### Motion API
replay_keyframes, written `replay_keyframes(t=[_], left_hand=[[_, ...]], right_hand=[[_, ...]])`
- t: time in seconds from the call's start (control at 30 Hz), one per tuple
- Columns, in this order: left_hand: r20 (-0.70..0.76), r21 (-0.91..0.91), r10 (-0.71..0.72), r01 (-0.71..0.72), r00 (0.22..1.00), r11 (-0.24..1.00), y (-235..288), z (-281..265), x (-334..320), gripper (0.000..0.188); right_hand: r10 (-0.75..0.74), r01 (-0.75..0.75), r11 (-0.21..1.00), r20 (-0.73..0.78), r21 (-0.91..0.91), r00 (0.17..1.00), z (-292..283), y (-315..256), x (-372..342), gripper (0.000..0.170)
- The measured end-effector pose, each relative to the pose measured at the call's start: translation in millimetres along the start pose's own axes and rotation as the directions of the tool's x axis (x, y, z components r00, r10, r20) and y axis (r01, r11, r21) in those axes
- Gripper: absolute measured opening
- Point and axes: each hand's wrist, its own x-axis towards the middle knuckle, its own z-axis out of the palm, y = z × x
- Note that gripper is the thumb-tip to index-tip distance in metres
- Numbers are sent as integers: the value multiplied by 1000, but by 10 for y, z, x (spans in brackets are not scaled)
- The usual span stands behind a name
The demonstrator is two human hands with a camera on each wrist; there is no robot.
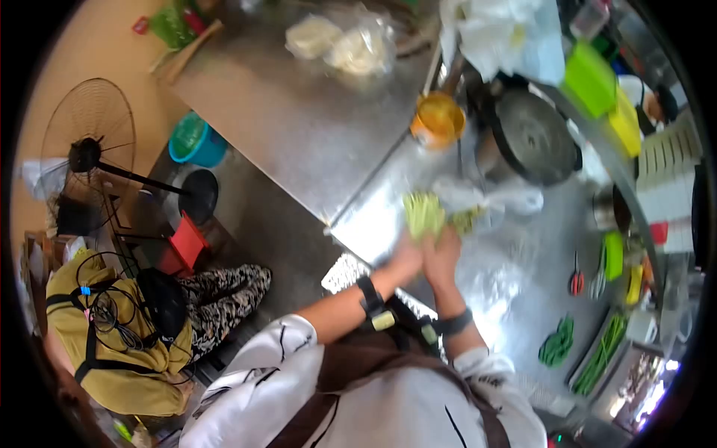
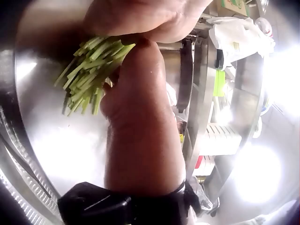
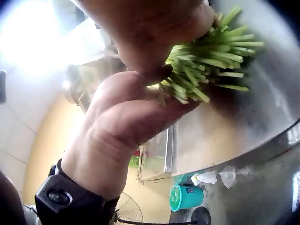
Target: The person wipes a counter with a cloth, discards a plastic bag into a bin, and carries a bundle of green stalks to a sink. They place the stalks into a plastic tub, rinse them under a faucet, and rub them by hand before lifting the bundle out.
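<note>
A bunch of cut green vegetable stalks (image 1: 423,215) is held over the metal counter by both hands. My left hand (image 1: 405,259) grips the bunch, and in the right wrist view its palm lies along the stalks (image 3: 211,58). Close beside it, my right hand (image 1: 442,255) also holds the bunch, its fingers partly hidden behind the stalks. The left wrist view has the cut ends (image 2: 91,77) fanning out between the two hands. Just past the right hand, more greenery (image 1: 467,219) shows beside a blurred whitish item (image 1: 515,200).
Beyond the hands are an orange container (image 1: 438,119) and a large dark pan (image 1: 534,138). Red-handled scissors (image 1: 576,282), a green bundle (image 1: 557,342) and a tray of long green vegetables (image 1: 601,351) lie right. Another person (image 1: 119,336) is at left, near a fan (image 1: 88,153).
</note>
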Motion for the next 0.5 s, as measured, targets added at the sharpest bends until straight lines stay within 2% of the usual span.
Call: replay_keyframes(t=[0.03, 0.07, 0.1, 0.13, 0.17, 0.2, 0.23, 0.27, 0.3, 0.37, 0.43, 0.47, 0.5], left_hand=[[8, -86, 52, -51, 999, 995, -208, 19, 69, 27], [15, -152, 31, -28, 999, 988, -341, 42, 106, 27], [28, -186, -32, 37, 999, 982, -284, 53, 89, 29], [25, -172, -105, 108, 994, 979, -180, 41, 82, 30], [22, -159, -180, 181, 983, 971, -102, 25, 92, 32], [7, -162, -159, 158, 987, 974, -104, -19, 121, 32], [76, -210, -195, 207, 978, 956, -142, -90, 158, 35], [147, -254, -227, 258, 963, 932, -124, -160, 190, 37], [129, -262, -209, 237, 969, 936, -110, -230, 226, 37], [253, -356, -368, 440, 895, 824, -54, -363, 249, 42], [272, -423, -351, 439, 896, 792, -183, -447, 267, 44], [219, -397, -332, 395, 917, 828, -242, -468, 272, 45], [168, -367, -312, 353, 935, 861, -301, -498, 283, 45]], right_hand=[[3, -2, 999, -12, 37, 1000, -31, -25, -12, 52], [72, -73, 994, 24, 77, 997, -34, -16, 8, 52], [144, -151, 982, 66, 110, 987, -25, -20, 41, 52], [116, -124, 985, 65, 120, 991, -43, -79, 84, 52], [185, -212, 958, 149, 192, 972, -89, -159, 134, 53], [243, -302, 919, 239, 254, 940, -114, -214, 180, 54], [218, -279, 924, 240, 260, 946, -74, -202, 216, 54], [251, -330, 900, 281, 284, 926, -11, -150, 250, 54], [281, -381, 874, 324, 302, 903, 52, -103, 286, 54], [271, -404, 854, 382, 328, 884, 108, -155, 336, 53], [212, -463, 729, 476, 505, 853, 131, -265, 345, 49], [196, -458, 737, 491, 498, 849, 116, -370, 352, 49], [191, -499, 696, 537, 516, 821, 90, -489, 349, 46]])
